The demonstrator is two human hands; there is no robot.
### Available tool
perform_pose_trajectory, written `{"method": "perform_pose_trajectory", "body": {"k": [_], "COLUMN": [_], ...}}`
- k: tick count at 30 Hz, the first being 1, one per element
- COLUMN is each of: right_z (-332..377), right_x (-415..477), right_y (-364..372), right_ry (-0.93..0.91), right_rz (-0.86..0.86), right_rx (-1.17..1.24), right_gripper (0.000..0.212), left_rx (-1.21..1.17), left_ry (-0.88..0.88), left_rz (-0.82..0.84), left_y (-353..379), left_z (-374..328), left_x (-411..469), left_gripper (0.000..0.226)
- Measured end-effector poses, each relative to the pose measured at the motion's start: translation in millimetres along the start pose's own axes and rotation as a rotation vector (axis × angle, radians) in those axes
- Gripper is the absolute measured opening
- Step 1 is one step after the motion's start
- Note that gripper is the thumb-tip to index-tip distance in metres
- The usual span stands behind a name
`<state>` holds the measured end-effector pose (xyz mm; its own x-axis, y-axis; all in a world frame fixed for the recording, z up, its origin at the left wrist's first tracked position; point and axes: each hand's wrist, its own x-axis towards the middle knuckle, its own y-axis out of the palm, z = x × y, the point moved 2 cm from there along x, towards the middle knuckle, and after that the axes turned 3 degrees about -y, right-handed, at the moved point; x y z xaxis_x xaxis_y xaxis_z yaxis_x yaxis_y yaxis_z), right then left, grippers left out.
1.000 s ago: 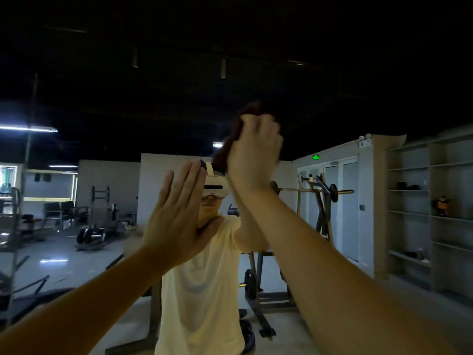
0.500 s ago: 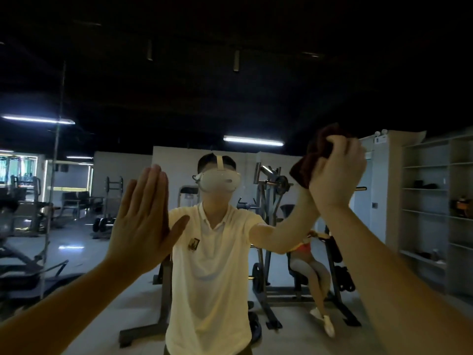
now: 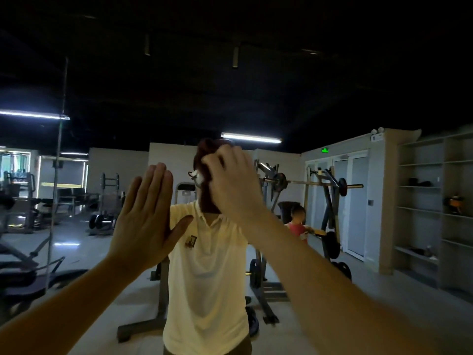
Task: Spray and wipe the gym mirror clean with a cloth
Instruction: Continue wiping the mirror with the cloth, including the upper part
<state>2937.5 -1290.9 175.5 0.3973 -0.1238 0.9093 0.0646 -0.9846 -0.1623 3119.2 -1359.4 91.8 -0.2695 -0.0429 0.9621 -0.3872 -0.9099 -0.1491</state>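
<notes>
Single head-worn wide-angle view; square-on to the mirror (image 3: 332, 98), close up

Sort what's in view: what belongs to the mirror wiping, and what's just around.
Job: mirror; dark red cloth; right hand gripping the cloth; left hand, flat toward the glass.

Just around, reflected: barbell rack; wall shelves; ceiling light.
</notes>
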Motion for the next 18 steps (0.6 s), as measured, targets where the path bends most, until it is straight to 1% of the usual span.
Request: {"method": "perform_pose_trajectory", "body": {"k": [1, 2, 6, 8, 11, 12, 14, 16, 18], "right_z": [-18.1, -39.6, -119.2, -127.1, -95.5, -77.6, -34.2, 11.1, 46.0], "right_x": [-11.4, -24.4, -71.2, -75.0, -60.5, -54.5, -43.9, -35.2, -35.2], "right_y": [-6.3, -13.7, -42.5, -46.1, -40.7, -35.9, -22.4, -5.3, 14.1], "right_ry": [0.020, 0.091, 0.513, 0.673, 0.829, 0.834, 0.748, 0.583, 0.409], "right_rz": [-0.012, -0.035, -0.123, -0.217, -0.327, -0.324, -0.260, -0.193, -0.128], "right_rx": [-0.032, -0.058, -0.104, -0.105, -0.053, -0.025, 0.037, 0.070, 0.100], "right_gripper": [0.036, 0.035, 0.040, 0.037, 0.037, 0.038, 0.041, 0.038, 0.031], "left_rx": [0.006, 0.011, 0.011, 0.010, 0.012, 0.011, 0.005, -0.003, -0.001], "left_ry": [-0.004, -0.005, -0.019, -0.032, -0.046, -0.051, -0.064, -0.062, -0.026], "left_rz": [0.003, 0.007, 0.030, 0.044, 0.077, 0.086, 0.092, 0.111, 0.144], "left_y": [-0.5, 0.1, 3.6, 2.7, -0.2, -0.4, -0.5, -0.9, -5.5], "left_z": [0.6, 0.6, -1.9, -1.9, -4.5, -6.5, -9.7, -7.0, 1.6], "left_x": [-0.2, -0.1, 0.2, -0.2, 0.4, 0.9, 1.3, 0.9, -0.6], "left_gripper": [0.092, 0.093, 0.094, 0.094, 0.094, 0.094, 0.095, 0.095, 0.096]}}
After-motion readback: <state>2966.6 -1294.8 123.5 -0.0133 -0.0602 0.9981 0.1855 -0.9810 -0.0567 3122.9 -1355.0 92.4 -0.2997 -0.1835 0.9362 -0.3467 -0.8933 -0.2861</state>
